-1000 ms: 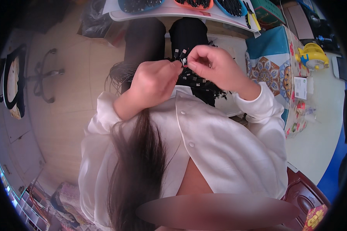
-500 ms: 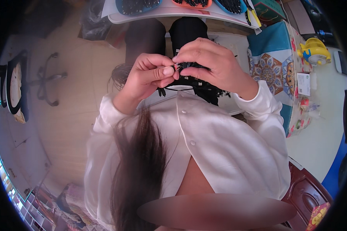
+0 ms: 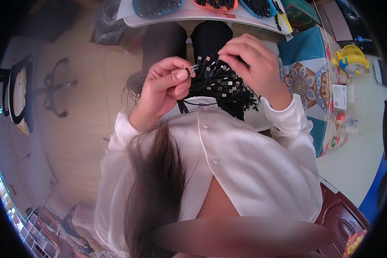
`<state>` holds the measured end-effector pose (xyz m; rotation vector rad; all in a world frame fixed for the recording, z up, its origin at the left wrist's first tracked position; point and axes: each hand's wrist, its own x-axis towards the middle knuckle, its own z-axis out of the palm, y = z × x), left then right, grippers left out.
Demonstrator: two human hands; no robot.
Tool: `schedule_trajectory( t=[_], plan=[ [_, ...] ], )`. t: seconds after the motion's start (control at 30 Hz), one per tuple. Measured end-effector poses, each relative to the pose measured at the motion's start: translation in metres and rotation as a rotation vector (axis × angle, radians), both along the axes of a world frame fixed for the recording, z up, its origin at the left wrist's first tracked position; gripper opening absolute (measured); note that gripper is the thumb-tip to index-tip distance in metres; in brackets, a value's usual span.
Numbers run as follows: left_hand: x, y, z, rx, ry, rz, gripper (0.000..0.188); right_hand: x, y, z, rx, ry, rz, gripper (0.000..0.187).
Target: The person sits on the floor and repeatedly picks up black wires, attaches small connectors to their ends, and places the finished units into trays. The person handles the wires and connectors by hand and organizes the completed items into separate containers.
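With the left hand (image 3: 165, 88) pinching one small connector (image 3: 192, 68) and the right hand (image 3: 253, 64) gripping the black cable bundle (image 3: 221, 88), it seems best to draw that single lead out slowly so its neighbours stay untangled

The bundle of cables (image 3: 221, 86) at upper centre of the frame looks like matt black plastic cord, its small square ends glinting like bare metal, and the white shirt (image 3: 245, 163) across the middle is smooth cloth with a soft satin sheen and small glossy buttons. The floor (image 3: 86, 112) at left looks like pale wood with a dull finish, and the yellow toy (image 3: 350, 60) at upper right is shiny plastic.
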<state>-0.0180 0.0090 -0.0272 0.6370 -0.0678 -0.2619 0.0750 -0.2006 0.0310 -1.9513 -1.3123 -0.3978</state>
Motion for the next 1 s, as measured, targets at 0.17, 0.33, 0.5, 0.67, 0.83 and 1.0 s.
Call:
schedule_trajectory(
  t=[0.17,0.33,0.5,0.67,0.83,1.0],
  plan=[
    [0.001,0.000,-0.004,-0.219,0.037,-0.169,0.012,-0.004,0.008,-0.004,0.058,-0.217,0.125,0.030],
    [0.001,0.000,-0.005,-0.260,0.070,-0.218,0.012,-0.002,0.013,-0.005,0.059,-0.361,0.205,0.032],
    [0.000,-0.002,-0.004,-0.220,0.042,-0.177,0.010,-0.002,0.018,-0.004,0.084,-0.203,0.222,0.021],
    [0.000,-0.006,0.002,0.300,-0.238,0.107,0.010,-0.014,0.010,-0.006,0.020,0.764,0.188,0.013],
    [-0.003,-0.001,0.009,0.972,-0.672,0.353,0.009,-0.016,0.007,-0.007,0.156,1.798,0.327,0.018],
    [-0.001,-0.004,0.003,0.112,-0.158,0.086,0.010,-0.021,0.009,0.002,0.011,0.650,0.123,0.019]
  ],
)
